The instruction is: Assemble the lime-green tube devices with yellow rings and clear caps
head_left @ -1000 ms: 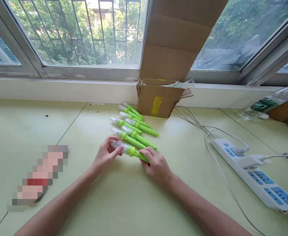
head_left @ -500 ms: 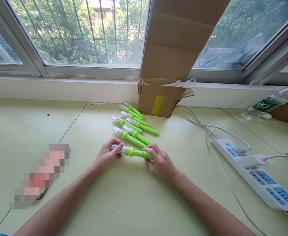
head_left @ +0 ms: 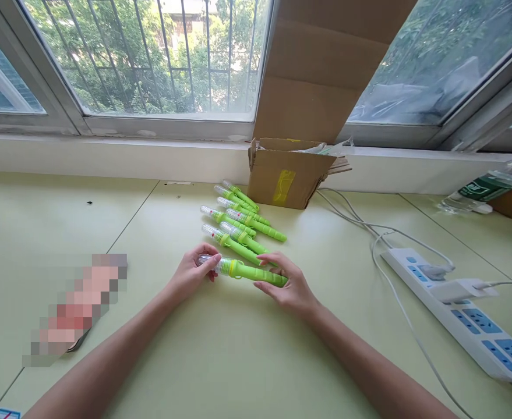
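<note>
A green stick with a clear cap [head_left: 244, 271] lies across the pale green table [head_left: 238, 349], nearest me in a row of several like sticks [head_left: 242, 224]. My left hand [head_left: 192, 274] pinches its clear capped end with thumb and fingers. My right hand [head_left: 288, 285] rests at its green handle end, fingers stretched out around it and lightly touching. The stick lies nearly level, just in front of the others.
An open cardboard box [head_left: 288, 174] stands behind the sticks at the window sill. A white power strip [head_left: 465, 317] with cables lies at the right. A plastic bottle [head_left: 487, 186] lies at the far right. A blurred-out object [head_left: 78, 308] sits at the left.
The stick has turned from slanted to nearly level. My right hand has loosened, its fingers spreading along the handle end. My left hand keeps its hold on the cap.
</note>
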Available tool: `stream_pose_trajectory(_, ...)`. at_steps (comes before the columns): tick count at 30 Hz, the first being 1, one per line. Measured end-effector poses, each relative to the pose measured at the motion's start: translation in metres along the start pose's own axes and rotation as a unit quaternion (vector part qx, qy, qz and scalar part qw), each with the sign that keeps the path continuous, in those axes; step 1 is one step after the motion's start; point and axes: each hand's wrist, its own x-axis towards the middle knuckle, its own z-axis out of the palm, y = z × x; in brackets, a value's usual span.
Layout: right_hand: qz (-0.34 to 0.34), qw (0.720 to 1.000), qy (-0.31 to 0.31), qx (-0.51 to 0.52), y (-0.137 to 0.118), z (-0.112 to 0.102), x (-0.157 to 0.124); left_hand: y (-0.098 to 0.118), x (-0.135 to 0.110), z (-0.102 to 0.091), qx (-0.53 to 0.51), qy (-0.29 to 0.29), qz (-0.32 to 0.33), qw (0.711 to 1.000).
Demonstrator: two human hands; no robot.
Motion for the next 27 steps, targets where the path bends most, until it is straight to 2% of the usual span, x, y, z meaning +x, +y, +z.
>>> stream_pose_trajectory(3, 0.04, 0.998, 0.003, 0.057, -0.0005, -0.0009, 0.0019, -0.0013, 0.0012, -0.0002, -0.009, 0.013, -0.001, 1.0)
stream_pose_trajectory(7, 0.128, 0.976, 0.021, 0.174, -0.0003, 0.0005, 0.0028, -0.0026, 0.0018, -0.0002, -0.018, 0.026, 0.007, 0.999)
stream_pose_trajectory(10, 0.157, 0.971, 0.061, 0.168, -0.0024, 0.0019, 0.0026, -0.0008, 0.0007, 0.0, -0.003, 0.004, 0.003, 1.0)
stream_pose_trajectory(13, 0.158, 0.973, 0.062, 0.158, -0.0044, 0.0025, 0.0017, 0.0015, -0.0004, 0.0002, 0.012, -0.007, -0.001, 1.0)
stream_pose_trajectory(17, 0.142, 0.972, 0.042, 0.181, -0.0039, 0.0021, 0.0011, 0.0022, -0.0008, 0.001, 0.015, 0.007, 0.005, 1.0)
stream_pose_trajectory(23, 0.175, 0.973, 0.04, 0.143, -0.0017, 0.0059, -0.0006, 0.001, -0.0008, 0.0026, 0.003, 0.013, 0.012, 1.0)
stream_pose_trajectory(27, 0.165, 0.974, 0.037, 0.149, -0.0029, 0.0068, -0.0009, 0.001, -0.0009, 0.0026, 0.002, 0.013, 0.01, 1.0)
